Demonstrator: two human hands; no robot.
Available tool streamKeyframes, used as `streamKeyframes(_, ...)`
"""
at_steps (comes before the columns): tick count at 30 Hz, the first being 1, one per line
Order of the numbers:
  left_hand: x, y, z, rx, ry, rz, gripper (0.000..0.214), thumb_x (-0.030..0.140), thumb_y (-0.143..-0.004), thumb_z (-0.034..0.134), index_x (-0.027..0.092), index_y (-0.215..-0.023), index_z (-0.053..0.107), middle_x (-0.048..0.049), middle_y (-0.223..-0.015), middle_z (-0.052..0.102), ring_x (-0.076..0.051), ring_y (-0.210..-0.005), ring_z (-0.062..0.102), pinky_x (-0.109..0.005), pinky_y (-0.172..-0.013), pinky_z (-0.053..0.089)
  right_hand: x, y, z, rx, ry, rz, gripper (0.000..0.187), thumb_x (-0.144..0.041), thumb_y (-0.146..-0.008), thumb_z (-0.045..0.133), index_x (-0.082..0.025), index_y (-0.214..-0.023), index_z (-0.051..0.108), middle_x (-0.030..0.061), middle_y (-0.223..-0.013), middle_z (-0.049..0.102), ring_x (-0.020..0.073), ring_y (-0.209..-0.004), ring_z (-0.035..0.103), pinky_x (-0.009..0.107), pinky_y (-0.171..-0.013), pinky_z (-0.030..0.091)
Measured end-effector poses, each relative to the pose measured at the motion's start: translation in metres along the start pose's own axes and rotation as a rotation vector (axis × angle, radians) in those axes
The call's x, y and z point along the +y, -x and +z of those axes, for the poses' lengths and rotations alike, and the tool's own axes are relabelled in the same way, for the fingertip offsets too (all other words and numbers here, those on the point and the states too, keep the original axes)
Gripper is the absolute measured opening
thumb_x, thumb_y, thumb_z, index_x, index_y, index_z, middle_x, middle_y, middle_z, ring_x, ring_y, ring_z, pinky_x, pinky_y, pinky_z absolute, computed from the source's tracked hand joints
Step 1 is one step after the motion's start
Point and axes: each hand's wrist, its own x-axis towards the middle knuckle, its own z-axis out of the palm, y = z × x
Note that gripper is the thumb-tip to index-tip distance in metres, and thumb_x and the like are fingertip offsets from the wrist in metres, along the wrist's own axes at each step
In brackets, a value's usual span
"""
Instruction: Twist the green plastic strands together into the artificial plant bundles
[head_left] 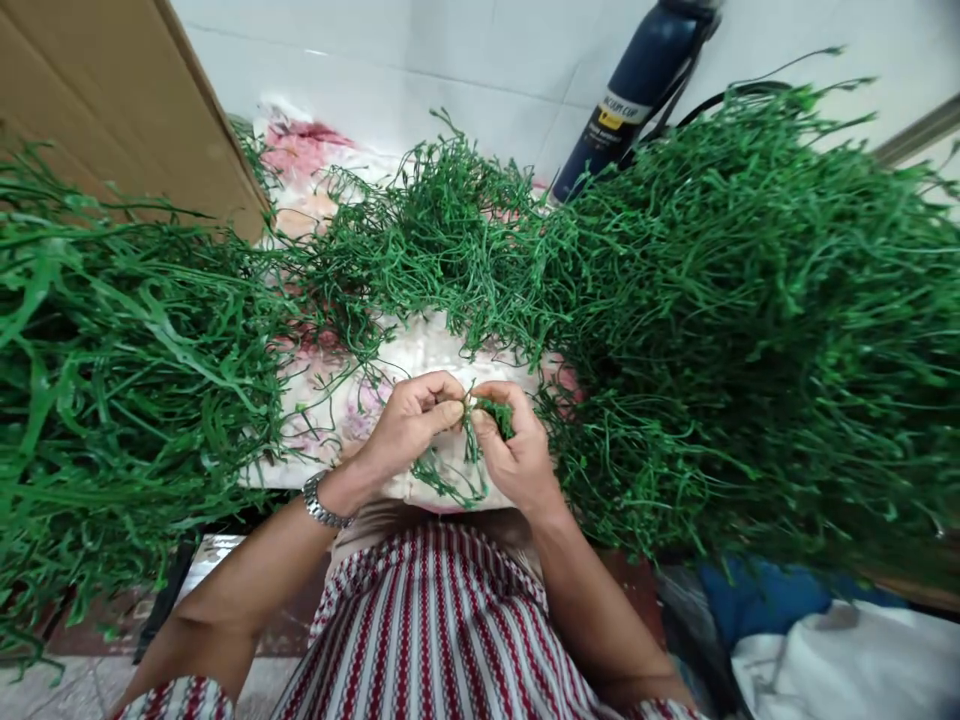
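My left hand (414,422), with a metal watch on its wrist, pinches thumb to forefinger at the tip of a small green artificial plant stem (471,440). Facing it, my right hand (517,452) is closed around the same stem, and some bunched green sprigs (498,412) show between its fingers. A small pale spot is visible where the fingertips of both hands meet; its kind is too small to make out. Below the hands, a few thin green strands (450,485) hang over the floral cloth (424,350).
A large heap of green stems (750,330) rises on the right, a looser pile (135,370) lies left, and more stems (457,220) spread behind. A cardboard box (127,100) stands back left. A dark blue bottle (630,95) leans near the tiled wall (480,60).
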Motion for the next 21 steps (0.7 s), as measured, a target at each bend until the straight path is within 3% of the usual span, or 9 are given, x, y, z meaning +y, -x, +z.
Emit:
streamKeyframes(3, -0.005, -0.001, 0.001, 0.050, -0.015, 0.064, 0.014, 0.024, -0.074, 0.060, 0.014, -0.068, 0.053, 0.0054, -0.056, 0.043, -0.005, -0.050, 0.036, -0.017, -0.047, 0.029, -0.001, -0.002, 0.001, 0.011, 0.040, -0.035, 0.015, -0.028, -0.085, 0.049, -0.019, -0.097, 0.053, 0.0017, -0.083, 0.060, 0.0119, -0.071, 0.055, 0.023, -0.066, 0.043)
streamKeyframes(8, -0.007, 0.000, 0.006, 0.168, -0.204, 0.162, 0.012, 0.018, -0.073, 0.057, 0.014, -0.063, 0.052, 0.0039, -0.058, 0.046, -0.007, -0.053, 0.039, -0.017, -0.049, 0.031, 0.000, -0.004, 0.001, -0.034, -0.013, 0.036, 0.023, -0.033, -0.079, 0.060, -0.019, -0.096, 0.055, -0.0002, -0.080, 0.061, 0.0110, -0.067, 0.054, 0.021, -0.063, 0.043)
streamKeyframes(12, -0.009, 0.003, 0.004, 0.200, -0.316, 0.196, 0.011, 0.017, -0.075, 0.055, 0.014, -0.064, 0.053, 0.0036, -0.058, 0.047, -0.007, -0.053, 0.040, -0.018, -0.049, 0.030, 0.002, -0.005, 0.000, -0.085, 0.000, 0.043, 0.017, -0.033, -0.080, 0.057, -0.017, -0.085, 0.057, -0.0014, -0.070, 0.058, 0.0099, -0.061, 0.051, 0.021, -0.058, 0.040)
streamKeyframes(15, -0.006, 0.006, -0.001, 0.098, -0.347, 0.156, 0.012, 0.019, -0.076, 0.053, 0.014, -0.065, 0.051, 0.0046, -0.057, 0.042, -0.007, -0.053, 0.037, -0.018, -0.049, 0.029, 0.002, -0.006, -0.004, -0.119, 0.066, -0.034, 0.011, -0.026, -0.083, 0.052, -0.016, -0.081, 0.058, -0.0008, -0.068, 0.057, 0.0101, -0.061, 0.052, 0.021, -0.058, 0.039)
streamKeyframes(21, 0.016, 0.005, -0.011, -0.259, -0.564, -0.011, 0.016, 0.020, -0.076, 0.050, 0.014, -0.061, 0.045, 0.0052, -0.056, 0.036, -0.007, -0.056, 0.033, -0.019, -0.052, 0.026, 0.001, -0.001, -0.013, -0.205, 0.274, -0.326, 0.012, -0.008, -0.075, 0.048, -0.015, -0.078, 0.057, 0.0025, -0.070, 0.056, 0.0121, -0.065, 0.052, 0.022, -0.060, 0.037)
